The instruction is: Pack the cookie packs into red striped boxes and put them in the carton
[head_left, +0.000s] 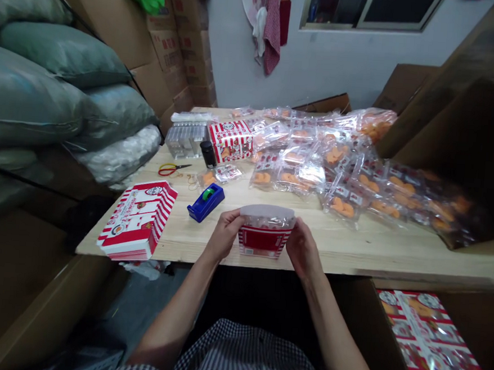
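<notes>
A red-and-white striped box [265,241] stands upright near the table's front edge, its grey-white top flap raised and clear plastic showing below it. My left hand [225,233] pinches the box's left upper edge between thumb and fingers. On the opposite side, my right hand [302,246] grips the right edge, its fingertips partly hidden behind the box. A blue tape dispenser [206,202] with a green roll sits just beyond my left hand. Further left lies a stack of flat red-and-white cartons [140,218].
Clear bags with orange pieces [301,174] cover the table's back and right. Scissors [174,170], a black cylinder [208,154], a printed box [232,141] and clear plastic cases [186,138] stand at back left. Packed boxes [435,339] fill a carton at lower right. Sacks [28,96] are piled left.
</notes>
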